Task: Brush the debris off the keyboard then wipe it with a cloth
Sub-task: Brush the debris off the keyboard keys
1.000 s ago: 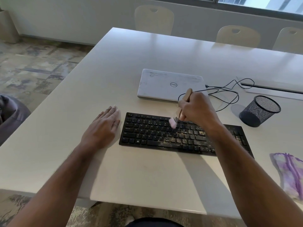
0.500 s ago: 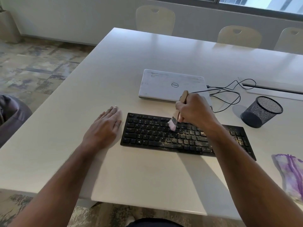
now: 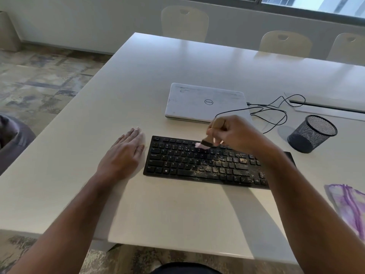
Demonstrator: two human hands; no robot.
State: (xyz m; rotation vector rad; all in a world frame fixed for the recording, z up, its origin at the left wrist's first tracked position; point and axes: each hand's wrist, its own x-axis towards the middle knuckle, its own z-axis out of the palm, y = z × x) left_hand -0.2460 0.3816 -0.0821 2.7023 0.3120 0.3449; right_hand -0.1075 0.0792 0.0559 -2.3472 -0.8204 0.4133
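A black keyboard (image 3: 189, 161) lies on the white table (image 3: 158, 214), with sandy debris (image 3: 223, 167) spread over its middle and right keys. My right hand (image 3: 237, 133) grips a small brush (image 3: 205, 144) by its wooden handle; the pale pink bristles touch the upper key rows near the middle. My left hand (image 3: 126, 155) rests flat on the table, fingers straight, beside the keyboard's left end. A purple and white cloth (image 3: 347, 204) lies at the table's right edge. My right forearm hides the keyboard's right part.
A shut white laptop (image 3: 203, 101) lies behind the keyboard, with a black cable (image 3: 276, 113) looping to its right. A black mesh cup (image 3: 312, 133) stands at the right. Chairs (image 3: 184, 22) line the far side. The table's front edge is near me.
The brush has moved up the keyboard toward the top rows and slightly left, its handle now more hidden by my hand. My left hand has stayed in place.
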